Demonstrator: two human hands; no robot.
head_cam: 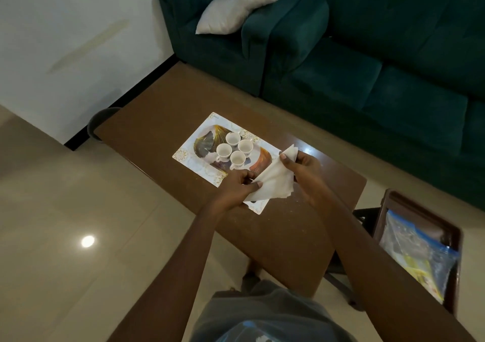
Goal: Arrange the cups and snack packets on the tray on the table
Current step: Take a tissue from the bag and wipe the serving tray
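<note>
Hands first: the left hand (240, 184) and right hand (301, 167) pinch opposite corners of a limp white paper napkin (273, 181) above the brown wooden desk (275, 226); beyond, four small white ceramic cups (235, 149), likely light and fragile, stand upright, clustered on the flat patterned rectangular tray (183, 155), its long axis slanting from far-left to near-right; lift them by the handles or rims.

Four small white cups (234, 149) are standing upright and empty in a tight diamond cluster, close together, at the middle of the tray (183, 156). The tray, flat and rectangular with a pale patterned border and dark and orange fan motifs, is lying askew on the brown table (275, 226), toward its far long edge.
</note>
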